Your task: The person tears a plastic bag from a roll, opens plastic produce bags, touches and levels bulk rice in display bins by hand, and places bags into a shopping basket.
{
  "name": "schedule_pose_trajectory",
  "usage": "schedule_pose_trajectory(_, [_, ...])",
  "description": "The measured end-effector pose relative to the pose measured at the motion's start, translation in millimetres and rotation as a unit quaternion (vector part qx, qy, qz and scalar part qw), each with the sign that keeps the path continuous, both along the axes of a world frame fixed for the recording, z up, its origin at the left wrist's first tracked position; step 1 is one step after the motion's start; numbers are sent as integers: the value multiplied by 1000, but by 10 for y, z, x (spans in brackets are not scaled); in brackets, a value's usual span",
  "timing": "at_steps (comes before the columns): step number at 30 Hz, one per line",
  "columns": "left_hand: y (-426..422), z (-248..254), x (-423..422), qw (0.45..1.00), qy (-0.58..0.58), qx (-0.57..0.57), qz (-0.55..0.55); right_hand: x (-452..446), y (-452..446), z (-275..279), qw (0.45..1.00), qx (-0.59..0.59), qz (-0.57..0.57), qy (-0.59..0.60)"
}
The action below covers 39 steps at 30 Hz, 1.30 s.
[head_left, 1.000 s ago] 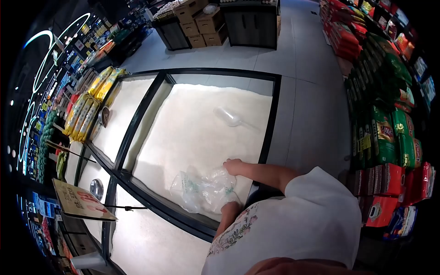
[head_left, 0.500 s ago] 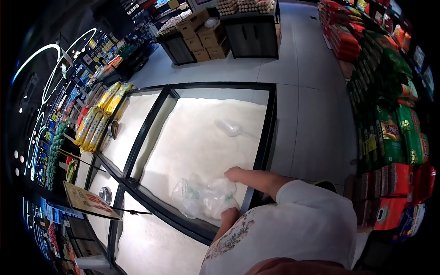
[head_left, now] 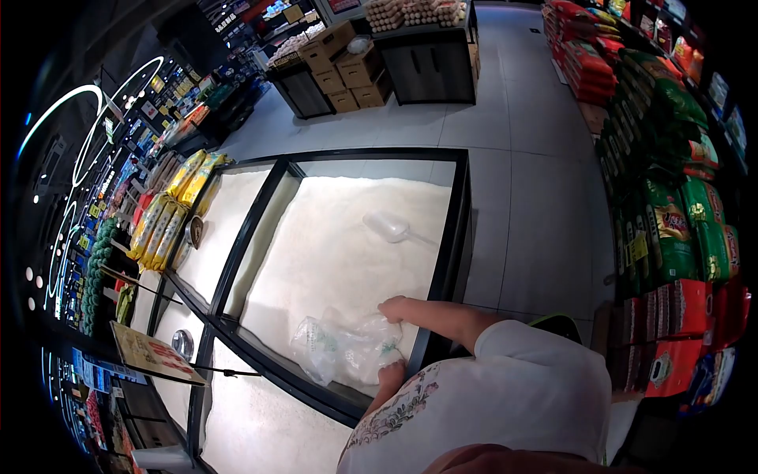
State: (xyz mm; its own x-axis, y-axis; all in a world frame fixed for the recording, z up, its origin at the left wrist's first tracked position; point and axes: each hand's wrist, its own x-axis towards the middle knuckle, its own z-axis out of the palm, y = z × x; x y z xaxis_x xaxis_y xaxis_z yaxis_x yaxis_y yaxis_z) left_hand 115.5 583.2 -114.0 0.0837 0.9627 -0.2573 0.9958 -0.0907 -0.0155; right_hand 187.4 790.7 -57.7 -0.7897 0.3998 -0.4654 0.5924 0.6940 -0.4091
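Note:
A clear plastic bag with faint green print lies crumpled over the white rice in the black-framed bin. At its lower right edge my left hand is closed on the plastic; part of that hand is hidden by the bag. My right hand pinches the bag's upper right edge, its fingers bent together. The bag looks flat and loose between the two hands. Farther up in the same bin, a clear plastic scoop rests on the rice, its handle pointing right.
Black bin rims surround the rice. A price sign on a rod juts over the left bins, near a metal scoop. Yellow packs sit at the left, green sacks at the right. Cartons stand behind.
The view has shifted slightly. Both hands stay on the bag, whose right part is stretched a little differently between them. The clear scoop has not moved on the rice.

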Motion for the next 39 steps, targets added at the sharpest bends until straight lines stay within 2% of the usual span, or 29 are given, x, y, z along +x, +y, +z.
schedule_pose_trajectory(2, [-9,-19,-9,1000,4,-13,3,35,-34,104,998,-6,-36,47])
schedule_pose_trajectory(5, [5,60,18,1000,-4,-20,7,-42,8,-11,997,-15,-73,30])
schedule_pose_trajectory(6, [13,90,27,999,-8,-28,20,-40,19,1,997,-15,-72,30])
schedule_pose_trajectory(8, [24,149,45,999,-13,-36,32,-26,45,22,997,3,-49,-52])
schedule_pose_trajectory(11, [46,223,76,997,-22,-49,60,-26,42,-68,997,19,-47,-66])
schedule_pose_trajectory(19, [78,271,101,993,-28,-31,111,-34,44,-30,995,23,-63,-73])
schedule_pose_trajectory(26, [59,161,59,995,-42,-31,81,-22,46,-42,995,30,-73,-67])
schedule_pose_trajectory(39, [168,503,130,978,-49,-141,145,-20,59,-59,996,16,-40,-83])
